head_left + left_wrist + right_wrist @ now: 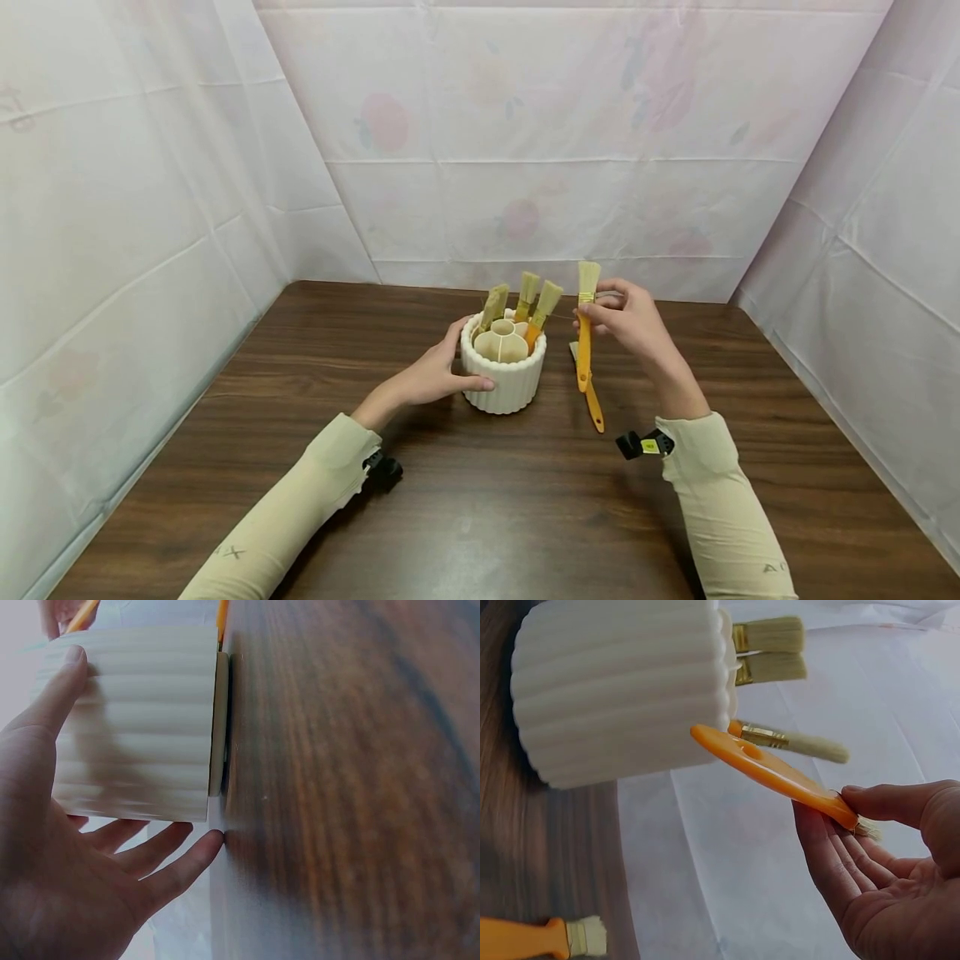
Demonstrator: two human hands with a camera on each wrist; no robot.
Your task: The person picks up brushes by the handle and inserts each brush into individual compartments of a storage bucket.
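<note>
1. Your right hand [630,321] pinches an orange-handled brush [584,333] near the ferrule, thumb against fingers, bristles up, handle hanging down; it hovers just right of the white ribbed holder [504,371], above the counter [480,500].
2. Your left hand [435,375] cups the holder's left wall w/ relaxed fingers, thumb across the front, steadying rather than gripping (the left wrist view shows the fingers [169,862] spread loosely beside the base).
3. Handling, by the look of it: the brush should be light and stiff, w/ a smooth plastic handle that may slip, and soft bristles that splay if squeezed. Best hold is probably the handle just below the metal band, where your fingers [832,855] already sit.
4. The holder looks rigid, maybe ceramic or thick plastic; likely heavier than the brushes and liable to chip if tipped.
5. Count: 1 brush in hand; 3 brushes standing in the holder [527,302]; 1 spare brush [592,396] lying on the counter right of the holder, handle toward you. Total 5 brushes, 1 holder (its inner compartments can't be counted surely).
</note>
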